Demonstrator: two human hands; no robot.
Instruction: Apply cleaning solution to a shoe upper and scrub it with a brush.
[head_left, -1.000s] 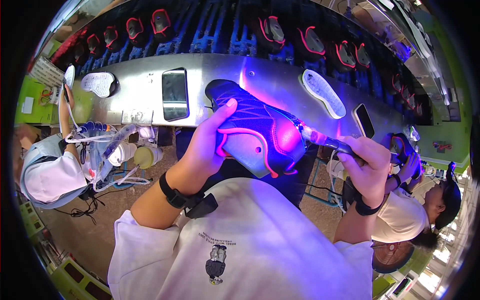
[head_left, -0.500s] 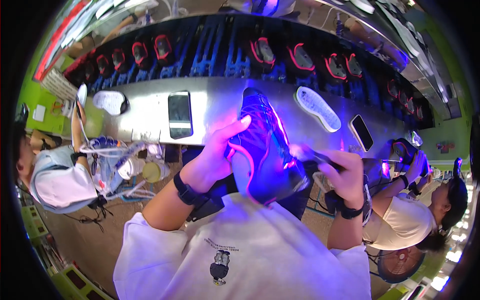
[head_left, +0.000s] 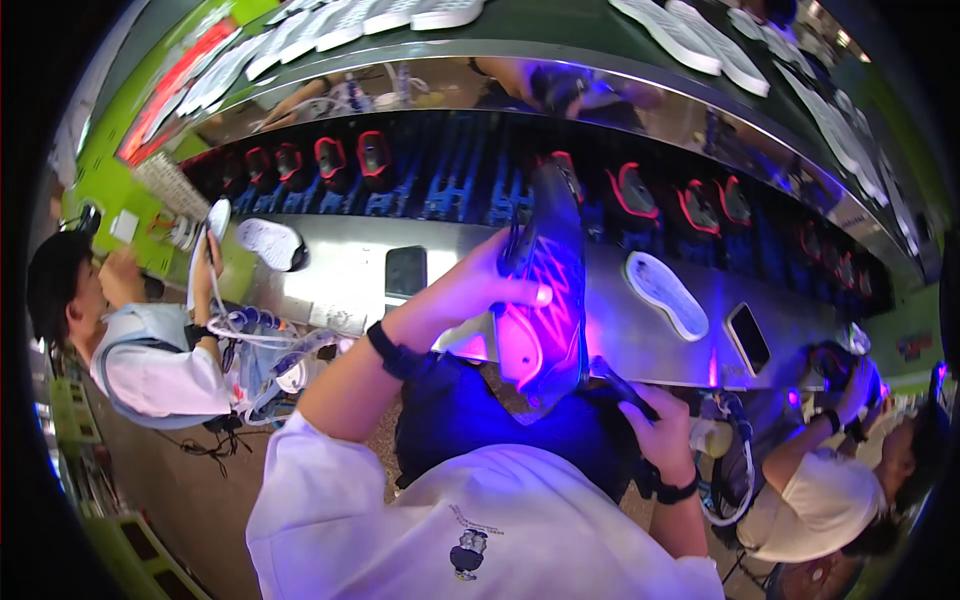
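Observation:
My left hand (head_left: 488,285) is closed around a dark shoe upper (head_left: 560,265) with a zigzag pattern that glows pink under violet light. Its toe points away from me, and my thumb presses on its near side. Below and to the right, my right hand (head_left: 660,432) grips a dark-handled brush (head_left: 628,392). The brush's tip is close to the heel end of the upper; whether it touches cannot be made out. A white shoe sole (head_left: 668,295) lies on the metal bench (head_left: 625,345) to the right of the upper.
Dark phones lie on the bench, one left (head_left: 406,270) and one right (head_left: 748,338). Another white sole (head_left: 268,243) rests far left. Behind runs a blue-slatted conveyor (head_left: 455,190) bearing red-edged uppers; above it, a shelf (head_left: 560,30) carries white soles. Co-workers sit on both sides.
My left hand has raised and turned the upper, so its patterned face shows more. My right hand has drawn the brush down, off the side of the upper. The view has tilted upward.

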